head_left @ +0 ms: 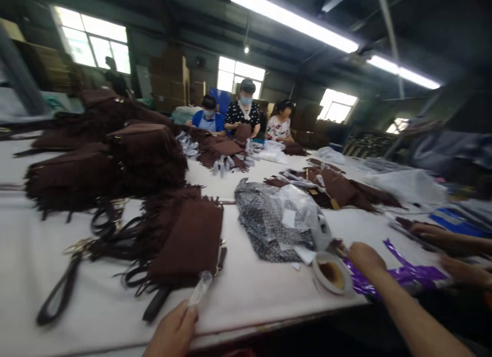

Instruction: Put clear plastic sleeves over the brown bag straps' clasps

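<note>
My left hand (172,329) is closed at the table's front edge. Between its thumb and fingers is a small clear plastic piece (202,288), its far end by the corner of a brown fringed pouch (186,244). That pouch lies on other brown pieces, with dark wrist straps (63,290) and metal clasps beside them. My right hand (367,259) is closed just above and right of a white bowl (318,281) holding brown liquid (331,274). A small dark-tipped thing (339,246) sticks out from its fingers over the bowl's rim; blur hides its kind.
Brown fringed bags (146,152) are heaped at left. Grey woven cloth (257,218) and clear plastic (300,203) lie mid-table, purple shiny wrap (415,275) at right. Another person's hands (426,231) work at the right edge. Several people (242,113) are across the table.
</note>
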Demonstrator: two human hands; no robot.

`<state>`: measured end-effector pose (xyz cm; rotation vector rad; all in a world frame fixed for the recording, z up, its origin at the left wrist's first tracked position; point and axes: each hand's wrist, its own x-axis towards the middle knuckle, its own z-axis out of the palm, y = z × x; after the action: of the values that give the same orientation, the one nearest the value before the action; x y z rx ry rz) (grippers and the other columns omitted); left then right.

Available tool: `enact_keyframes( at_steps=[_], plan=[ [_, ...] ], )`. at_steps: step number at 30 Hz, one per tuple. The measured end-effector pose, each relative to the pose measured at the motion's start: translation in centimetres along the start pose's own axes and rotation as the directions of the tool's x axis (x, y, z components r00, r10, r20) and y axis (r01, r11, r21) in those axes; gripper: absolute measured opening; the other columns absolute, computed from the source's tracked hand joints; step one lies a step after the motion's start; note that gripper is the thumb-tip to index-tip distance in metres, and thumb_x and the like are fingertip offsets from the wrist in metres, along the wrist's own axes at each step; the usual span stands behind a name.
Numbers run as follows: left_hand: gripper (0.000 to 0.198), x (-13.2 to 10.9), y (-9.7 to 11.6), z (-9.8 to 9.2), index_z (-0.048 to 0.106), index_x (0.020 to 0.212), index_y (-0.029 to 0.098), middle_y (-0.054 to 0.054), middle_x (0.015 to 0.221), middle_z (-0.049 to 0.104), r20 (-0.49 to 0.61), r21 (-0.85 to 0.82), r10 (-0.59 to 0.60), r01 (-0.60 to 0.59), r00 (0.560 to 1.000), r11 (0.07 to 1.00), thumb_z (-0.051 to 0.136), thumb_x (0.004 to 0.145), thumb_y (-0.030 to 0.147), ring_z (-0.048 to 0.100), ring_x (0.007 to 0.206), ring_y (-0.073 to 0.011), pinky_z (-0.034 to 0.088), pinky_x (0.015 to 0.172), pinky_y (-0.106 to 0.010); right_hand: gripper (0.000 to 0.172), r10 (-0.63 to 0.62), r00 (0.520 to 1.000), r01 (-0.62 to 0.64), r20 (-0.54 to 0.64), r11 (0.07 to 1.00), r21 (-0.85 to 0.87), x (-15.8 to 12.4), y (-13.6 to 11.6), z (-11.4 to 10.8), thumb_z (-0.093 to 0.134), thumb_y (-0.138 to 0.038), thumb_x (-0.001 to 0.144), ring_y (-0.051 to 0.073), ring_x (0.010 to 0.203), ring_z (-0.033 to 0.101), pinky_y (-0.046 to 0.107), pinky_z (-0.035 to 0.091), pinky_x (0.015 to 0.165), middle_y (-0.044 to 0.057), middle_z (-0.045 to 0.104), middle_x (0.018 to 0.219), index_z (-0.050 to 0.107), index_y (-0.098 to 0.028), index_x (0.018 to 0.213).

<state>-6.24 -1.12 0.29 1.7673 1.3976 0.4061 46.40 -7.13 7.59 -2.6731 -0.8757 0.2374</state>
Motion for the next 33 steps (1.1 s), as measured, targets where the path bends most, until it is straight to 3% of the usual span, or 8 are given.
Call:
enact_keyframes(
  at_steps=[3, 6, 8, 11, 14, 22, 26, 33],
  plan=[
    [0.033, -0.7, 0.3, 0.1, 0.048, 0.071, 0.022, -0.002, 0.069, 0.058, -0.017, -0.024, -0.007, 0.006, 1.0, 1.0, 0.027, 0.092, 0.037, 0.055, 0.069, -0.0195, 0.037, 0.065, -0.03, 0.02, -0.175, 0.984, 0.172, -0.024, 0.981, -0.087, -1.5, -1.6, 0.6, 0.055, -0.023, 0.073, 0.031, 0.075, 0.064, 0.038, 0.04, 0.067, 0.019, 0.07, 0.076, 0.065, -0.02, 0.056],
    [0.03, -1.4, 1.2, -0.1, 0.046, 0.074, 0.022, -0.004, 0.071, 0.058, -0.031, 0.02, 0.011, -0.01, 0.999, 1.0, 0.026, 0.093, 0.033, 0.055, 0.07, -0.0201, 0.035, 0.067, -0.031, 0.02, -0.388, 0.918, 0.372, 0.088, 0.915, 0.155, -7.7, -6.5, 3.2, 0.057, -0.036, 0.075, 0.024, 0.071, 0.064, 0.032, 0.044, 0.067, 0.008, 0.071, 0.075, 0.072, -0.023, 0.078],
    [0.029, -1.8, 1.5, 0.0, 0.046, 0.076, 0.022, -0.006, 0.073, 0.059, -0.043, 0.071, 0.021, -0.018, 0.999, 0.997, 0.025, 0.093, 0.031, 0.056, 0.072, -0.0211, 0.035, 0.068, -0.032, 0.025, -0.551, 0.774, 0.386, 0.311, 0.801, 0.458, -13.5, -11.1, 5.8, 0.057, -0.041, 0.076, 0.018, 0.059, 0.059, 0.027, 0.044, 0.058, 0.005, 0.069, 0.068, 0.071, -0.02, 0.077],
    [0.029, -2.2, 1.3, 0.3, 0.046, 0.079, 0.022, -0.008, 0.077, 0.061, -0.058, 0.158, 0.05, -0.041, 0.997, 0.987, 0.023, 0.095, 0.028, 0.057, 0.073, -0.0219, 0.036, 0.069, -0.032, 0.024, -0.658, 0.554, 0.178, 0.511, 0.693, 0.699, -21.3, -18.0, 9.8, 0.058, -0.037, 0.075, 0.011, 0.047, 0.049, 0.023, 0.039, 0.047, 0.003, 0.066, 0.059, 0.068, -0.016, 0.067],
    [0.029, -2.7, 0.6, 0.5, 0.049, 0.083, 0.02, -0.008, 0.078, 0.062, -0.085, 0.226, 0.068, -0.047, 0.994, 0.973, 0.023, 0.095, 0.023, 0.06, 0.074, -0.0213, 0.038, 0.068, -0.032, 0.018, -0.672, 0.449, 0.07, 0.588, 0.683, 0.727, -25.7, -22.8, 12.6, 0.058, -0.029, 0.072, 0.007, 0.041, 0.042, 0.019, 0.032, 0.041, 0.0, 0.063, 0.053, 0.065, -0.015, 0.063],
    [0.029, -3.9, -0.8, 0.5, 0.051, 0.09, 0.019, -0.009, 0.079, 0.065, -0.188, 0.312, 0.138, -0.074, 0.972, 0.947, 0.023, 0.097, 0.022, 0.064, 0.075, -0.0227, 0.042, 0.065, -0.032, 0.016, -0.609, 0.42, 0.249, 0.672, 0.79, 0.56, -26.8, -26.4, 16.2, 0.056, -0.021, 0.065, 0.007, 0.038, 0.042, 0.018, 0.031, 0.039, 0.0, 0.058, 0.046, 0.067, -0.016, 0.055],
    [0.025, -4.0, -1.6, 1.0, 0.048, 0.094, 0.018, -0.009, 0.074, 0.065, -0.263, 0.331, 0.134, -0.041, 0.955, 0.943, 0.026, 0.097, 0.028, 0.066, 0.068, -0.0247, 0.042, 0.058, -0.033, 0.016, -0.553, 0.414, 0.326, 0.723, 0.832, 0.45, -26.7, -27.1, 16.1, 0.055, -0.022, 0.061, 0.009, 0.036, 0.042, 0.02, 0.029, 0.034, 0.0, 0.058, 0.046, 0.068, -0.017, 0.054],
    [0.043, -4.3, -2.8, 1.6, 0.03, 0.132, 0.01, -0.018, 0.096, 0.069, -0.404, 0.236, 0.222, -0.134, 0.887, 0.963, 0.037, 0.095, 0.031, 0.069, 0.078, -0.0281, 0.045, 0.067, -0.036, 0.017, -0.527, 0.417, 0.383, 0.74, 0.841, 0.383, -27.2, -27.7, 15.3, 0.053, -0.023, 0.061, 0.011, 0.034, 0.044, 0.022, 0.028, 0.033, 0.003, 0.061, 0.048, 0.068, -0.019, 0.054]
  ],
)
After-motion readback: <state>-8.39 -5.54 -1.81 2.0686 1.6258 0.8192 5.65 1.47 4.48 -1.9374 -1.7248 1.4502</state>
